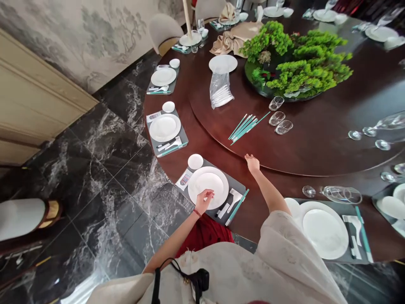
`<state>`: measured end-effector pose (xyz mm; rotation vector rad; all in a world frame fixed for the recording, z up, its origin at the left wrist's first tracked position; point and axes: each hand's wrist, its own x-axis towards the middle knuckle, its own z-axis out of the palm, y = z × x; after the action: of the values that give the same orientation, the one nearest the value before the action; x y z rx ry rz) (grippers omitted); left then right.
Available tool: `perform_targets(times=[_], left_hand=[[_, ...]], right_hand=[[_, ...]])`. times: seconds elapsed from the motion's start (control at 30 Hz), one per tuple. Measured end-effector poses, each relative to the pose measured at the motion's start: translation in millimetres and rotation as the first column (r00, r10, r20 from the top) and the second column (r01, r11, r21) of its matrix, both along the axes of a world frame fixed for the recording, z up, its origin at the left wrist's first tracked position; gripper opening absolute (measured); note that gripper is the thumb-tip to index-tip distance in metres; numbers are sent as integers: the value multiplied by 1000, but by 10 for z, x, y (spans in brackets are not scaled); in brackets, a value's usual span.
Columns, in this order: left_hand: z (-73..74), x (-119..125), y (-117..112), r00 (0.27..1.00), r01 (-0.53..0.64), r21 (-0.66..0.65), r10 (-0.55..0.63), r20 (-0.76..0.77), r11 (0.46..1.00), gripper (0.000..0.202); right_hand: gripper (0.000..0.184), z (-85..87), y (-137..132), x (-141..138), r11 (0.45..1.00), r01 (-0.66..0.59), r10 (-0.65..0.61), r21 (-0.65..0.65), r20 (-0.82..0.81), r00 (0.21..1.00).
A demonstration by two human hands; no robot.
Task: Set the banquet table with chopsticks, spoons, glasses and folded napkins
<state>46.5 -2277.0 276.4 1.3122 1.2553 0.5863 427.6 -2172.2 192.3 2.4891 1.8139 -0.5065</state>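
"What are we standing on?"

"We stand on black marble tiles (95,169) streaked with white veins."

"And the walls?"

"We face pale wallpaper (95,38) painted with grey pine trees, beside a cream panelled wall section (41,97)."

"Any furniture?"

"We see cream upholstered chairs (163,31) with rounded backs, drawn up between the wallpaper and a dark wooden counter (193,122) that curves around the room."

right hand (252,164): gap, then teal chopsticks (245,128) ahead | glass cups (276,118) just beyond | left hand (204,200): dinner plate (198,190) directly below
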Motion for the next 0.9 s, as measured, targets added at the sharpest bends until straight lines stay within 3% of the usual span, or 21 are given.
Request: perform_targets(times=[0.13, 0.23, 0.37, 0.47, 0.53, 0.6, 0.67, 0.73, 0.77, 0.8, 0.9], left_hand=[[12, -188, 424, 997, 70, 20, -69, -40, 997, 24], [-32, -96, 918, 993, 122, 75, -121, -14, 990, 25], [-65, 386, 1793, 950, 299, 159, -310, 47, 941, 22], [-108, 939, 2587, 878, 457, 248, -478, 27, 854, 19], [-176, 1379, 3123, 836, 523, 284, -548, 10, 804, 16], [-285, 1839, 3594, 808, 566, 290, -589, -11, 772, 13], [-431, 2258, 3954, 784, 604, 274, -619, -37, 748, 14], [-600, 2575, 4194, 757, 644, 230, -651, -56, 729, 20], [-687, 2688, 4277, 741, 665, 205, -668, -62, 718, 24], [-772, 2772, 4344, 727, 682, 186, -683, -68, 707, 30], [-999, 2935, 4513, 691, 719, 202, -715, -107, 665, 47]], right_hand=[[52, 70, 222, -375, 987, 152, -143, 50, -144, 979], [52, 71, 408, -639, 966, 245, -219, 85, -241, 945], [52, 15, 619, -999, 944, 306, -256, 123, -311, 915], [47, 9, 770, -1168, 935, 323, -261, 147, -333, 906], [42, 14, 909, -1108, 910, 379, -303, 165, -358, 883], [46, 2, 1092, -855, 803, 556, -449, 216, -394, 802], [60, -34, 1308, -441, 570, 773, -645, 278, -432, 630], [80, -86, 1544, 34, 324, 903, -777, 282, -465, 424], [90, -114, 1665, 256, 245, 934, -810, 262, -475, 345], [97, -141, 1785, 449, 197, 952, -827, 236, -482, 291], [105, -220, 2101, 804, 139, 969, -836, 205, -500, 225]])
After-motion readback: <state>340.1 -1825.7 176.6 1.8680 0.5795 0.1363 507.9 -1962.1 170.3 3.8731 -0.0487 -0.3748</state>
